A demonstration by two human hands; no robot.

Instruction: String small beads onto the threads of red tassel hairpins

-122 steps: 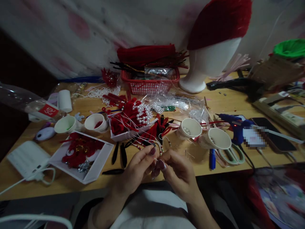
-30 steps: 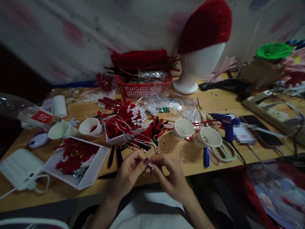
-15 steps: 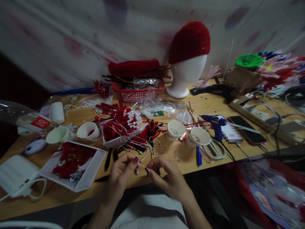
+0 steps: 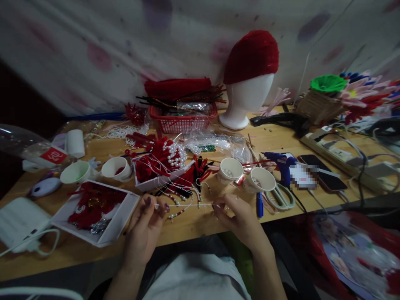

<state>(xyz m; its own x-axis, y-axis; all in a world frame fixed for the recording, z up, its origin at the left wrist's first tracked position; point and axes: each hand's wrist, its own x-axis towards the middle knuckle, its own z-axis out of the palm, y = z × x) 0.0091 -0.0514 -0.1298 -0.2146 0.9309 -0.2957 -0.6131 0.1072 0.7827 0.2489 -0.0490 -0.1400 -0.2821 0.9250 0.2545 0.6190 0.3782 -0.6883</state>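
Observation:
A thin white thread (image 4: 192, 205) runs nearly level between my two hands near the table's front edge. My left hand (image 4: 145, 227) pinches its left end between thumb and fingers. At the other end my right hand (image 4: 234, 216) closes its fingertips on the thread. Just behind the thread, beaded strings (image 4: 181, 211) with white and red beads lie on the table, their white threads trailing over a white box (image 4: 162, 182) of red pieces and pearl beads. Two paper cups, one with pale beads (image 4: 231, 171) and one with mixed beads (image 4: 261, 180), stand behind my right hand.
An open white box (image 4: 117, 227) with red ornaments lies left of my left hand. Farther back are a red basket (image 4: 184, 124) and a white mannequin head (image 4: 246, 98) with a red cap. A blue glue gun (image 4: 283, 164), scissors (image 4: 283, 198) and a blue marker (image 4: 260, 205) are at the right.
My hands have moved apart, left hand to the left and right hand to the right. The thread between them is now longer and stretched straight.

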